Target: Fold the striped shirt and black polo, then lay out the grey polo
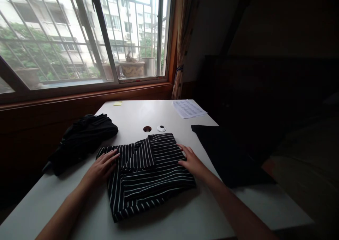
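A black garment with thin white stripes (159, 176) lies folded into a rough rectangle on the white table (169, 226). One striped flap is turned over near its top middle. My left hand (102, 165) rests on the garment's left edge, fingers stretched out and slightly apart. On the opposite side, my right hand (192, 160) touches the right edge with its fingers spread. Neither hand grips the cloth. The garment's underside is hidden.
Crumpled black cloth (84, 137) lies at the table's left edge, and a flat dark cloth (233, 155) at the right. Printed papers (188, 108), a yellow note (118, 103), a round hole (147, 129) and its white cover (161, 128) are farther back. A window (132, 81) stands behind.
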`<action>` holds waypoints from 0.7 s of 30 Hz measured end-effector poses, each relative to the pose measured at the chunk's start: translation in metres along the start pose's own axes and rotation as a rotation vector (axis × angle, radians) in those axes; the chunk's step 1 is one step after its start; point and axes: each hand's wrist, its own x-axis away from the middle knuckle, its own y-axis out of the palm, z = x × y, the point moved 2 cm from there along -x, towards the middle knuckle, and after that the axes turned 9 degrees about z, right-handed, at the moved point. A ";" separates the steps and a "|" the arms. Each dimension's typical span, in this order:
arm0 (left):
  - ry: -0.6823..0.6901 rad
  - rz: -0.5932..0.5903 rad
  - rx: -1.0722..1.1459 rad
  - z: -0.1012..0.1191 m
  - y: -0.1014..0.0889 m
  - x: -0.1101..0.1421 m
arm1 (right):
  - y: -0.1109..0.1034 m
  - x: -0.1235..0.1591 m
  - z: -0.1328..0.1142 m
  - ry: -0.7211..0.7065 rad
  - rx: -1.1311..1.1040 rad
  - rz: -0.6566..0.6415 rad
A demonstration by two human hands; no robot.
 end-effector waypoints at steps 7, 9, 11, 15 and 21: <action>0.056 0.083 0.105 0.053 -0.028 -0.041 | -0.073 -0.024 0.054 -0.051 0.250 0.327; 0.079 0.099 0.147 0.065 -0.031 -0.059 | -0.083 -0.018 0.052 -0.116 0.340 0.403; 0.119 0.088 0.209 0.078 -0.029 -0.082 | -0.080 -0.005 0.038 -0.231 0.366 0.365; 0.220 -0.016 0.329 0.107 0.001 -0.142 | -0.042 0.029 -0.006 -0.507 0.224 -0.087; 0.462 -0.154 0.462 0.154 0.068 -0.218 | -0.003 0.058 -0.026 -0.622 0.205 -0.285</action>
